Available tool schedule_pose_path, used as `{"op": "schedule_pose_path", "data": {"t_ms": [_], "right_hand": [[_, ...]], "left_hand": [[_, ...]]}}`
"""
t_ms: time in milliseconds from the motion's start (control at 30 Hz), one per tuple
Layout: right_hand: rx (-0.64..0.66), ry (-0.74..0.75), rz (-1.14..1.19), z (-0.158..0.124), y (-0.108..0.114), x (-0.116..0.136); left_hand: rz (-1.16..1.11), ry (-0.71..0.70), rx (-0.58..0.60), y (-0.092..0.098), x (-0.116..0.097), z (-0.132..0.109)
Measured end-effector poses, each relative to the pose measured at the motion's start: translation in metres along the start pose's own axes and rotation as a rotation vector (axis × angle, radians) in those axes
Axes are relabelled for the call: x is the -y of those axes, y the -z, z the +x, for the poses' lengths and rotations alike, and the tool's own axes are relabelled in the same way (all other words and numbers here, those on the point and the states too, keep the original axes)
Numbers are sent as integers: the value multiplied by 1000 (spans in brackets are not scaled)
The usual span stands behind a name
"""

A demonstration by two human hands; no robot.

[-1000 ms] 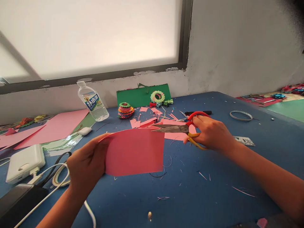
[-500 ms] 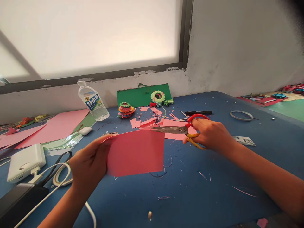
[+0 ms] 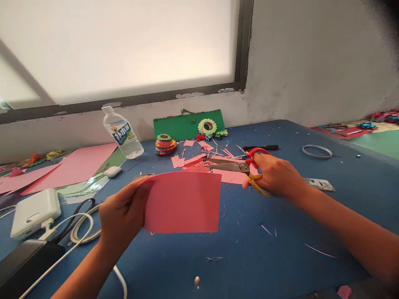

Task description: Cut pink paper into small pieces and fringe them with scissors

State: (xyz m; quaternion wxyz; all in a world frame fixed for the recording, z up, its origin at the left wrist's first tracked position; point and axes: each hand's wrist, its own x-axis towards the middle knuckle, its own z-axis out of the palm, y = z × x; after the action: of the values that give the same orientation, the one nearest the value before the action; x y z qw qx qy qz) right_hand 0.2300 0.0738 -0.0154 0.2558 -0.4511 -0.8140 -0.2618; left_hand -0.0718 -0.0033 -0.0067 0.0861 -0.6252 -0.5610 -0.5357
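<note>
A sheet of pink paper (image 3: 183, 202) hangs upright above the table, pinched along its left edge by my left hand (image 3: 124, 211). My right hand (image 3: 277, 178) has its fingers through the red and yellow handles of a pair of scissors (image 3: 232, 166). The blades are slightly parted and point left, just above and behind the paper's top edge. Whether they touch the paper I cannot tell. Behind the blades lies a heap of pink paper scraps (image 3: 195, 161).
A water bottle (image 3: 123, 135), a stack of coloured paper rings (image 3: 165, 145) and a green card (image 3: 177, 128) stand near the wall. A black marker (image 3: 262, 147) and a tape ring (image 3: 317, 151) lie right. A white power bank (image 3: 35, 214) with cables sits left, near pink sheets (image 3: 77, 166).
The pink paper and my left hand have shifted slightly right. The scissors have parted a little and moved slightly right.
</note>
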Motion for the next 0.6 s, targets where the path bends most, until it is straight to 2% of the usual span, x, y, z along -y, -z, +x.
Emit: {"op": "schedule_pose_path", "data": {"t_ms": [333,600], "right_hand": [[66,88,12,-2,-2,6],[110,120,23,-4,0,8]], "left_hand": [[14,-52,78,-1,3,-7],[37,-19,64,0,0,-6]]}}
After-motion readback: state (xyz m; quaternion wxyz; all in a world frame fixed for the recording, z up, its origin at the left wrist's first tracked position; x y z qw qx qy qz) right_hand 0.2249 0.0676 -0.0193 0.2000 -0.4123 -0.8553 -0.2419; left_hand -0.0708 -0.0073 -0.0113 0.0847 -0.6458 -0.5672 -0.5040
